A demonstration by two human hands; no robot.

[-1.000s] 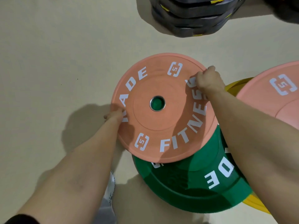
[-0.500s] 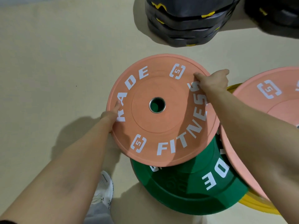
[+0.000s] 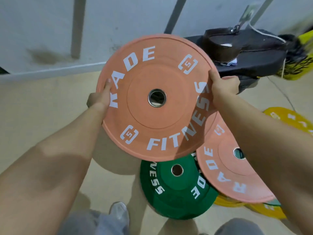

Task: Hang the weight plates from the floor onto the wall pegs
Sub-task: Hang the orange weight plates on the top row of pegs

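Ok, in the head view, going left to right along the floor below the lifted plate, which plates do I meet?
Green plate → second salmon plate lying partly over it → yellow plate farthest right. The lifted salmon plate is held above them by the left hand and right hand.

Floor (image 3: 42, 116): beige, smooth, meets pale wall at rear. On it, R of centre: green plate (image 3: 177, 189) flat; 2nd pink plate (image 3: 225, 167) overlapping green's R edge; yellow plates (image 3: 264, 211) under that pile, another yellow plate (image 3: 288, 119) apart at far R. Black plate stack (image 3: 254, 53) near wall. Grey shoe (image 3: 119, 212) at bottom.
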